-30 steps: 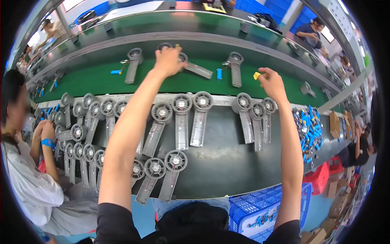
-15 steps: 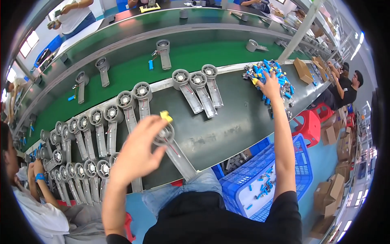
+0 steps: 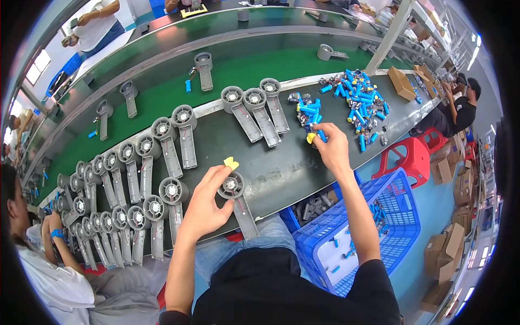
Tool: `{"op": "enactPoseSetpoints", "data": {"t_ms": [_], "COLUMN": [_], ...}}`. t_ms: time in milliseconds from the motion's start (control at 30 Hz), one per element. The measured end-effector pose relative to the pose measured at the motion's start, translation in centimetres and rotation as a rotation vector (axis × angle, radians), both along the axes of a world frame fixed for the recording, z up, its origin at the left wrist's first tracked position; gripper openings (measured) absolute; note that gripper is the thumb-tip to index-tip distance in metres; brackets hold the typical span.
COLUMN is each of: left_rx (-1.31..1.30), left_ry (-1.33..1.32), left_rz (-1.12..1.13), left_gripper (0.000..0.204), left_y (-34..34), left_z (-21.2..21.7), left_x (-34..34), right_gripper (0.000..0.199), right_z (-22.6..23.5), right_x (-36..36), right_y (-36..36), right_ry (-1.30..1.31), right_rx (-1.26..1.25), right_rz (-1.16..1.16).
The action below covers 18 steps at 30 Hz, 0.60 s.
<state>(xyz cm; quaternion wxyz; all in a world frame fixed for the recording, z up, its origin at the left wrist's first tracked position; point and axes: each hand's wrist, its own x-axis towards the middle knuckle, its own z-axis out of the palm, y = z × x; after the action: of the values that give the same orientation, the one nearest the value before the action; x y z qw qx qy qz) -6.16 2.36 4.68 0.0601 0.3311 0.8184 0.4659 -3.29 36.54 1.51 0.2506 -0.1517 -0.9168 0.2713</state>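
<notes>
far left edge of the picture there's a co-worker in a white top (image 3: 51,281) with a blue wristband (image 3: 58,234), sitting at the left end of the bench (image 3: 281,173). right by them is a big bunch of grey fan housings (image 3: 116,216), round heads with long handles, packed in rows along the near edge, with more of them fanned out toward the back edge.

the left hand (image 3: 208,203) is near the front edge of the bench, fingers loosely curled, thumb and fingertips pinching a small yellow piece (image 3: 231,162) held just above the round head of a single grey fan housing (image 3: 238,203). that housing lies flat, its handle pointing to the near edge, and the hand rests against its head.

behind that, three more housings (image 3: 254,111) lie side by side at the back edge, next to the green conveyor belt (image 3: 162,103), which carries a few loose housings and small blue cells.

further right, the right hand (image 3: 331,149) is reaching into a pile of blue cylindrical cells (image 3: 306,111), fingers closed on a blue cell along with another yellow bit (image 3: 311,138). a bigger heap of cells (image 3: 360,103) sits toward the right end of the bench.

below the bench edge on the right there's a blue plastic crate (image 3: 379,227) and a red stool (image 3: 411,160).
</notes>
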Motion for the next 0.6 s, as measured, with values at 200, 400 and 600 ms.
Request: {"op": "enactPoseSetpoints", "data": {"t_ms": [200,400,600], "left_rx": [0.003,-0.118,-0.034], "left_ry": [-0.011,0.008,0.176], "left_rz": [0.026,0.030,0.087], "left_gripper": [0.059,0.058,0.050], "left_y": [0.7,0.8,0.6], "left_z": [-1.5,-0.4,1.2], "left_x": [0.1,0.8,1.3], "right_gripper": [0.036,0.048,0.032], "right_z": [3.3,4.0,5.6], "right_x": [0.0,1.4,3.3], "right_y": [2.9,4.1,-1.6], "right_ry": [-0.013,-0.155,0.087], "right_rx": [-0.652,-0.059,-0.712], "right_rz": [0.150,0.029,0.205]}}
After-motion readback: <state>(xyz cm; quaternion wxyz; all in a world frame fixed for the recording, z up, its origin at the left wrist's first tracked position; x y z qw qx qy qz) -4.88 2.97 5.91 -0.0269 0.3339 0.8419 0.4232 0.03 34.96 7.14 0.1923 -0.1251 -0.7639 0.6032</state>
